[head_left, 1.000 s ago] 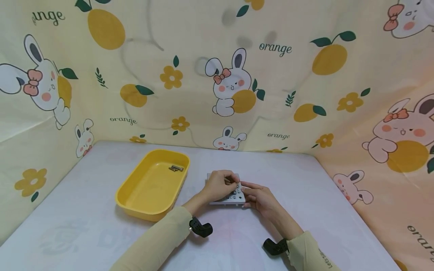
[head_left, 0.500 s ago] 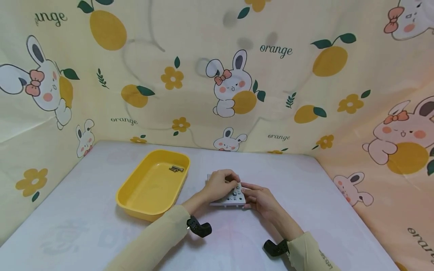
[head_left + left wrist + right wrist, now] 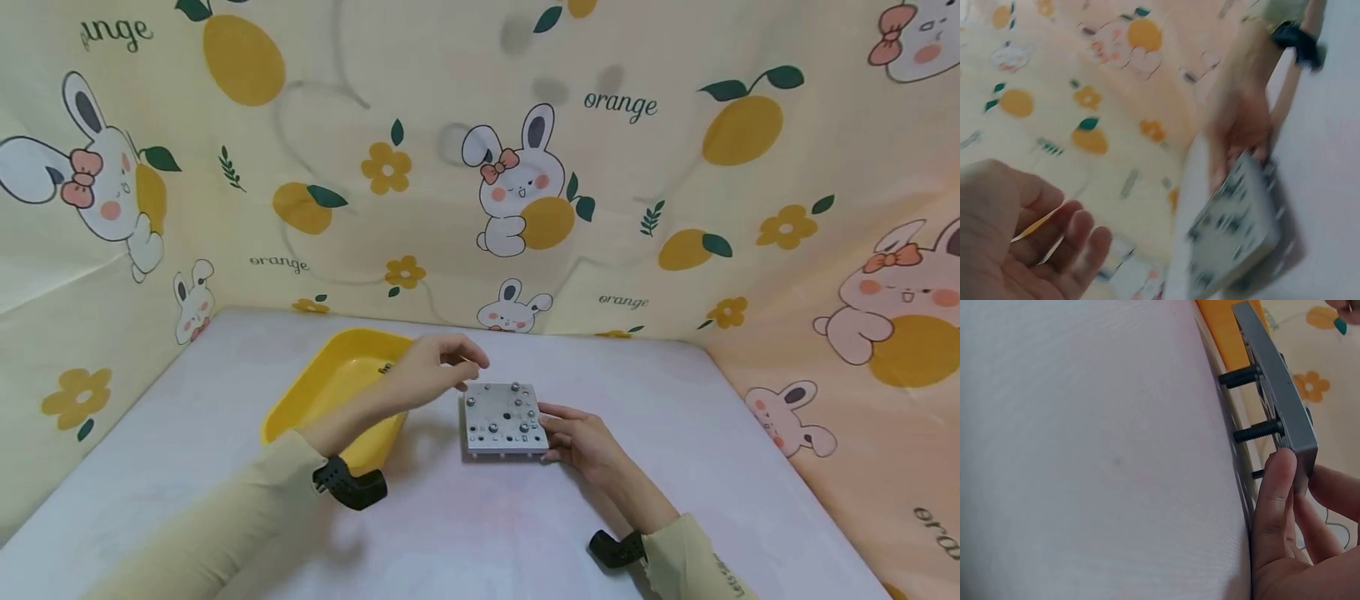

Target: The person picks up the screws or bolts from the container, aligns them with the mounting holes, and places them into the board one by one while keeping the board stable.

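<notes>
A square grey metal plate (image 3: 491,410) with several holes and bolt heads stands slightly raised over the table. Threaded bolts (image 3: 1259,430) stick out of its underside in the right wrist view. My right hand (image 3: 583,440) holds the plate by its right edge, with thumb and fingers on either side of the near corner. Past the plate's far left corner, my left hand (image 3: 438,367) hangs in the air with loosely bent fingers. Nothing shows between those fingers in the left wrist view, which is blurred.
A yellow tray (image 3: 283,412) stands left of the plate, partly covered by my left forearm. A few dark screws (image 3: 385,367) lie at its far right end. Patterned cloth (image 3: 427,217) rises behind the white tabletop (image 3: 480,533).
My left hand has lifted off the plate and moved left and back toward the tray, uncovering the plate's top. The right hand keeps its hold on the edge.
</notes>
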Tool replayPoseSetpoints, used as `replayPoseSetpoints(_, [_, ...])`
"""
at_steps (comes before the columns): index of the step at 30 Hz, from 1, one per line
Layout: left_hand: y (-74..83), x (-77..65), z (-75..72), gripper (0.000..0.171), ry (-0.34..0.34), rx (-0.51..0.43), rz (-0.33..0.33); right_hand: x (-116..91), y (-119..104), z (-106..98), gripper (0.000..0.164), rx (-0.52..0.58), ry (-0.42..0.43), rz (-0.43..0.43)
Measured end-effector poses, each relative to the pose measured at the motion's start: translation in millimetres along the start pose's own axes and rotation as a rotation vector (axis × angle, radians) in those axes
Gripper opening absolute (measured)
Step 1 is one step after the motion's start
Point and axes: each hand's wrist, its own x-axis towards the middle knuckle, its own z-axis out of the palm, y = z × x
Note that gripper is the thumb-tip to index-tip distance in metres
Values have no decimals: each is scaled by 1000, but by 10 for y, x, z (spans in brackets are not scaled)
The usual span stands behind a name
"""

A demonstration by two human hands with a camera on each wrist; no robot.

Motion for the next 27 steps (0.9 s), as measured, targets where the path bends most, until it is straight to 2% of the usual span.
replayPoseSetpoints(4, [-17,-48,-380,16,-18,28,0,-2,2,-12,41,-8,-4,1])
replayPoseSetpoints(7, [-94,-74,-628,17,-41,89,9,-12,2,-7,42,-6,-14,0])
replayPoseSetpoints(10, [-228,-76,-825,18,-80,176,-7,-22,-3,0,43,-3,-14,-5])
replayPoseSetpoints(13, [-423,-64,-974,22,-125,241,-63,-25,-7,1,42,-5,-7,-11])
replayPoseSetpoints(19, [-802,-64,-1149,23,-181,264,-158,-21,-3,-7,44,-6,-5,-4])
replayPoseSetpoints(27, [-1004,-5,-1153,18,-279,398,-141,-28,-11,3,44,-2,-7,-1])
